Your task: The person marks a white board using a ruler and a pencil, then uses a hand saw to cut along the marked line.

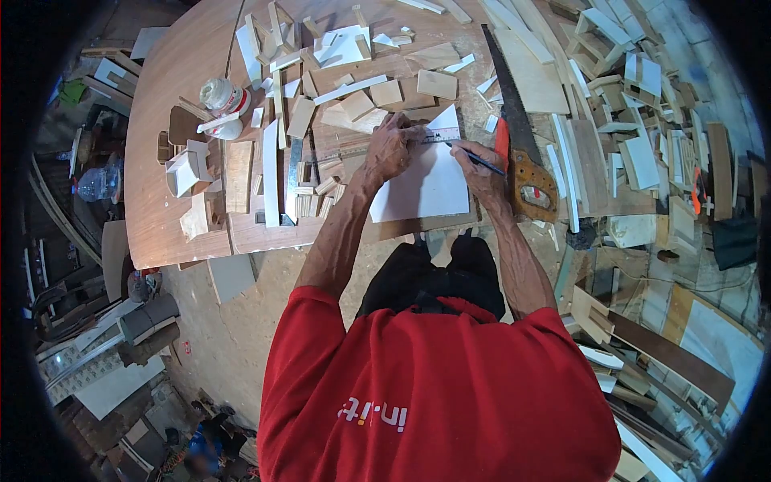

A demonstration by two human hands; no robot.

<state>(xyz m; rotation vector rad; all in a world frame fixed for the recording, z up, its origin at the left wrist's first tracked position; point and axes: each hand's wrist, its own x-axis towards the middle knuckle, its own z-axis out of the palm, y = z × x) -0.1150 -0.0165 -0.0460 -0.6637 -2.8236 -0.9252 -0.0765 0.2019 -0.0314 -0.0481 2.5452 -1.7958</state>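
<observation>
A white sheet or board [422, 190] with an angled top edge lies on the workbench in front of me. Across its upper part runs a ruler [440, 136]. My left hand [392, 146] presses the ruler down, fingers bent over it near the sheet's left side. In my right hand [484, 170] is a slim dark pencil [487, 163], its tip close to the ruler's lower edge. Just right of that hand lies a handsaw with a wooden handle [533, 193] and a dark blade [510, 96]. An orange-red object [502, 143] lies against the saw.
Small wood blocks [386, 93] and white offcuts [343, 46] cover the bench's far side. A white jar [222, 98] with a red label stands at the left. Stacked boxes and wood strips [641, 161] crowd the right. More boards [671, 353] lie lower right.
</observation>
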